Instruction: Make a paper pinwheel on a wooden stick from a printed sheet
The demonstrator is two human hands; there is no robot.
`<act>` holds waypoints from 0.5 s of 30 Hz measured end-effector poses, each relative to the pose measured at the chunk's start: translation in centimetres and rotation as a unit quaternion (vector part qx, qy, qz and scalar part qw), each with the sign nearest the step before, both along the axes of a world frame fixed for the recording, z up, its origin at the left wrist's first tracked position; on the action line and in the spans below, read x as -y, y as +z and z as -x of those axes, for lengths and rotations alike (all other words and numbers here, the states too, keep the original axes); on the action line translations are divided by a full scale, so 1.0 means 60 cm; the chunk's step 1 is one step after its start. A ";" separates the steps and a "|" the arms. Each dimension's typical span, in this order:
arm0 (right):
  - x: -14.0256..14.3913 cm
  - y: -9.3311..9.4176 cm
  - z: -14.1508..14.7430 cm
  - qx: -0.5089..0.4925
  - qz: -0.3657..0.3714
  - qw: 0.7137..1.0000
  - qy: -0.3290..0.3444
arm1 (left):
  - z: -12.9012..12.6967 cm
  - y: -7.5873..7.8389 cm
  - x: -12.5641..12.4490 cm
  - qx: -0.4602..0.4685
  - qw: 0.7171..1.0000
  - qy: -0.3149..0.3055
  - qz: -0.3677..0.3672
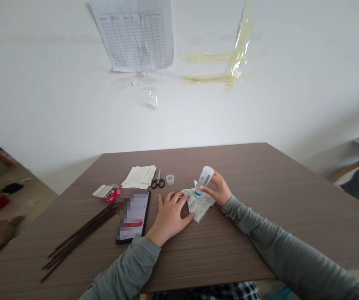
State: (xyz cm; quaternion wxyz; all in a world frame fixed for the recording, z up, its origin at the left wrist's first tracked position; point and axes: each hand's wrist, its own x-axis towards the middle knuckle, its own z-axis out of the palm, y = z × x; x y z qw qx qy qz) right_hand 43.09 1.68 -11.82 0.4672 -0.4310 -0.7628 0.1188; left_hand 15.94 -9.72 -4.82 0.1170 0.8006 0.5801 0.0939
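Observation:
My left hand (170, 214) lies flat on a folded piece of printed paper (200, 204) at the middle of the brown table (260, 183), fingers spread. My right hand (219, 189) grips a small clear glue bottle (205, 178), tipped over with its blue nozzle down on the paper. The bottle's round cap (170, 179) sits loose on the table a little to the left, beside small black-handled scissors (158, 181).
A phone (133, 215) lies left of my left hand. Several thin dark sticks (79, 237) stretch toward the table's front left. A red and white small box (107, 192) and a stack of printed sheets (139, 176) lie behind the phone. A white wall rises behind the table.

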 end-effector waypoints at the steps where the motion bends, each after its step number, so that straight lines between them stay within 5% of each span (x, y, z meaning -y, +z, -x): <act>1: 0.000 0.002 -0.001 -0.014 0.004 1.000 0.001 | 0.000 0.000 0.000 0.002 1.000 0.000 0.000; 9: 0.000 0.007 -0.009 -0.035 0.011 0.999 0.008 | 0.000 0.003 0.000 0.000 1.000 0.006 0.002; 15: -0.003 0.002 -0.008 0.021 0.016 0.999 -0.048 | 0.000 0.001 0.000 -0.013 1.000 0.000 -0.002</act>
